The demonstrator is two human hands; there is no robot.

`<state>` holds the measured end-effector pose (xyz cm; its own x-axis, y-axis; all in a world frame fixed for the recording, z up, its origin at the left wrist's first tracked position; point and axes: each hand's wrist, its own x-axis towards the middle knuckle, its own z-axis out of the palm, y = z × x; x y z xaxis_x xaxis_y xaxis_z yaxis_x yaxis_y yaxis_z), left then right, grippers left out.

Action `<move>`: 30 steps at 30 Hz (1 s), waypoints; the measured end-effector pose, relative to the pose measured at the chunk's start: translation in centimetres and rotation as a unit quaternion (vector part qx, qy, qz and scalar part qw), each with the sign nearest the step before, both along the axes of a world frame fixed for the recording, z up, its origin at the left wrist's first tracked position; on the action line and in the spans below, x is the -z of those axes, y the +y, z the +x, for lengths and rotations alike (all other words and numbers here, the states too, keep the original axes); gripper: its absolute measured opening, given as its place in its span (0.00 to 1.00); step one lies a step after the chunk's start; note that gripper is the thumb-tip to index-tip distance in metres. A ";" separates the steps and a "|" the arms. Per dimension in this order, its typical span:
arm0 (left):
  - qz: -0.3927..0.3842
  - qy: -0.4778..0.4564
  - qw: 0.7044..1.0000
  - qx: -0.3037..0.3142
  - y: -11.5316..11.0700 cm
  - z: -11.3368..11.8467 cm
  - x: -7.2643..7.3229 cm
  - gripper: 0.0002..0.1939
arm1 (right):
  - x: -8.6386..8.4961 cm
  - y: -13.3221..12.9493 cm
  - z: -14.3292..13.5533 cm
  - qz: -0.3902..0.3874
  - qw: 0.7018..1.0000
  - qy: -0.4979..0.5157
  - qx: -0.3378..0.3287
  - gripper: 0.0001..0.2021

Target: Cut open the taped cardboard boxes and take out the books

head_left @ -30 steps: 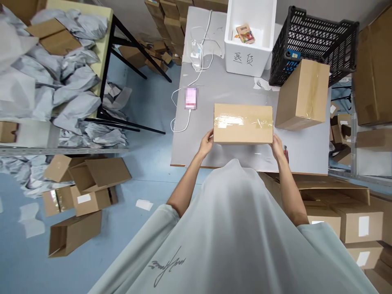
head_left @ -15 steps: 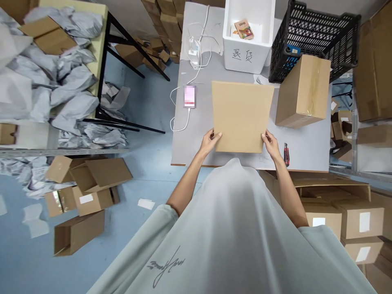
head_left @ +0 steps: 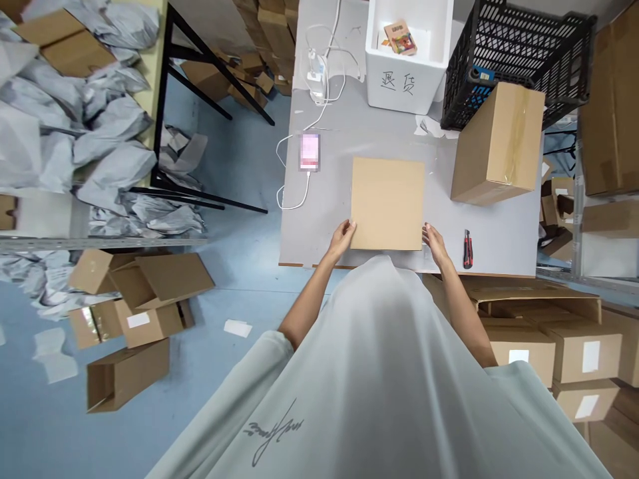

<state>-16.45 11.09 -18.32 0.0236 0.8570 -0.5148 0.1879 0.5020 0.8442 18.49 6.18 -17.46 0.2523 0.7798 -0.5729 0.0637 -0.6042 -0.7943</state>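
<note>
A flat brown cardboard piece (head_left: 387,203) lies on the grey table (head_left: 329,233), near its front edge. My left hand (head_left: 342,238) is at its lower left edge, with the thumb against the cardboard and the other fingers partly hidden. On the other side, my right hand (head_left: 435,242) is just beside the lower right edge, its fingers apart and holding nothing. A red and black utility knife (head_left: 468,249) lies to the right of my right hand.
A taped cardboard box (head_left: 499,143) stands at the right before a black crate (head_left: 516,50). Behind is a white bin (head_left: 405,86) holding a small colourful packet. A phone (head_left: 309,152) with a white cable lies at the left.
The cardboard piece has come down flat onto the table; before, its far edge was raised. My right hand has let go of its right edge.
</note>
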 end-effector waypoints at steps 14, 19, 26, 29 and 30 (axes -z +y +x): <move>0.133 -0.032 0.990 -0.028 -0.2 -2.9 -2.7 0.44 | -5.9 -1.1 -1.4 0.145 0.984 -0.078 -0.068 0.46; 0.237 0.000 0.969 -0.068 3.5 -3.3 -6.4 0.36 | -9.7 1.3 -2.3 0.223 0.954 -0.192 -0.061 0.37; 0.234 0.005 0.969 -0.075 4.6 -3.3 -8.5 0.34 | -11.1 1.5 -4.8 0.218 0.950 -0.224 -0.003 0.38; 0.223 0.007 0.972 -0.076 3.8 -3.2 -8.6 0.36 | -10.8 0.7 -5.9 0.206 0.954 -0.216 0.013 0.38; 0.219 0.009 0.973 -0.076 3.5 -3.3 -8.7 0.37 | -10.8 0.4 -6.3 0.203 0.956 -0.212 0.018 0.39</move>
